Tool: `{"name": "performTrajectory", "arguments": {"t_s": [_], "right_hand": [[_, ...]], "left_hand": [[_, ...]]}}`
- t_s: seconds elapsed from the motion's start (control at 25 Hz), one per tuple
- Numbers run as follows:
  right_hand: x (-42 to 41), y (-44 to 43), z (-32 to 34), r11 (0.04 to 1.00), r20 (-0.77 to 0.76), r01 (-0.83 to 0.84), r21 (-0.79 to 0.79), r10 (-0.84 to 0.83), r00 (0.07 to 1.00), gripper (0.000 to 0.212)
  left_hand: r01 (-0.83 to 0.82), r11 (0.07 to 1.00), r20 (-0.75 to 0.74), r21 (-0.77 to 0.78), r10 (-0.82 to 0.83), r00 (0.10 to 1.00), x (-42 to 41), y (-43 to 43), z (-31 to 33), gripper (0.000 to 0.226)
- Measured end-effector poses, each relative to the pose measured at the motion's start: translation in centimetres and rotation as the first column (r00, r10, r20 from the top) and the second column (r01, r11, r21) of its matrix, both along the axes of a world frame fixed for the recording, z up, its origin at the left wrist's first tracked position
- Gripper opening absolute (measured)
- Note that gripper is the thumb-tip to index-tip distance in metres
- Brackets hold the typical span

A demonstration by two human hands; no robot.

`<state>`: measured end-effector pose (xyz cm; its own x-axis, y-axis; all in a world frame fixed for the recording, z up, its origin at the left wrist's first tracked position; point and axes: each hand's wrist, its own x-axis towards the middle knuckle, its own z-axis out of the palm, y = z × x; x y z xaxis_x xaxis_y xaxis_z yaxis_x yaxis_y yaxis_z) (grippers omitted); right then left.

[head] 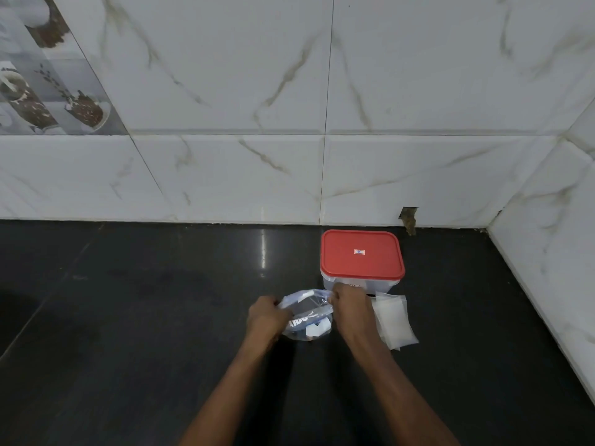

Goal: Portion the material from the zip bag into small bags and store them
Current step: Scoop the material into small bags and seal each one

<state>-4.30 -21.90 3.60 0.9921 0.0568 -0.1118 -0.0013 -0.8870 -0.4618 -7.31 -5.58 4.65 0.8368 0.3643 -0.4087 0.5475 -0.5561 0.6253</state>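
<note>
both hands are on the zip bag (307, 320). the left hand (267, 317) has its fingers curled over the left end of the bag's top edge. the right hand (351, 304) pinches the right end of the same edge, so the 2 grips face each other across the mouth with the plastic bowed up between them. i cannot tell whether the zip seal is parted; the top looks puffed rather than flat. the bag sits on the black counter (161, 333), its mouth running left to right, with pale contents and some blue print showing through low down.

the relation that matters: the small bags (394, 323) lie flat in a loose stack just to the right of the zip bag, their near edge hidden by the right forearm, so the right hand is much nearer them than the left. my guess is that the left should hold the zip bag upright while the right lets go and reaches sideways for 1 small bag. just behind the right knuckles stands the container (360, 283) with its red lid (362, 254) on, close to the tiled wall (225, 175). it looks like the likely store, and its lid is not yet off.
</note>
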Motion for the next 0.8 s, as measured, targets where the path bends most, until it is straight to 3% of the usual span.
{"name": "performTrajectory", "arguments": {"t_s": [0.08,0.2,0.4,0.52,0.64,0.8], "right_hand": [[0.1,-0.1,-0.2,0.998,-0.003,0.068,-0.002,-0.068,0.998,0.016],[-0.4,1.4,0.2,0.982,0.019,0.162,0.092,-0.165,0.986,0.019],[-1.5,2.7,0.3,0.967,-0.163,0.253,0.042,-0.243,0.956,0.063],[-1.4,1.6,-0.1,0.997,-0.161,0.049,0.065,-0.038,0.986,0.071],[-1.7,1.7,0.7,0.986,0.010,-0.127,0.110,0.127,0.992,0.049],[-1.7,1.1,1.0,0.944,0.118,-0.318,-0.089,0.327,0.938,0.028]], "left_hand": [[0.097,0.995,-0.055,0.024,-0.095,0.994,0.2,0.8,0.2,0.020],[0.198,0.976,-0.016,0.096,-0.197,0.980,0.5,0.0,0.6,0.025],[0.001,0.973,0.055,0.232,-0.014,0.998,0.0,-1.3,0.9,0.033],[-0.019,0.966,0.090,0.259,-0.004,0.996,-0.4,-0.6,0.8,0.027],[0.047,0.981,0.155,0.190,-0.077,0.985,-0.7,-1.5,1.0,0.045],[0.117,0.954,0.376,0.276,-0.219,0.900,-1.6,-2.6,0.1,0.034]]}}
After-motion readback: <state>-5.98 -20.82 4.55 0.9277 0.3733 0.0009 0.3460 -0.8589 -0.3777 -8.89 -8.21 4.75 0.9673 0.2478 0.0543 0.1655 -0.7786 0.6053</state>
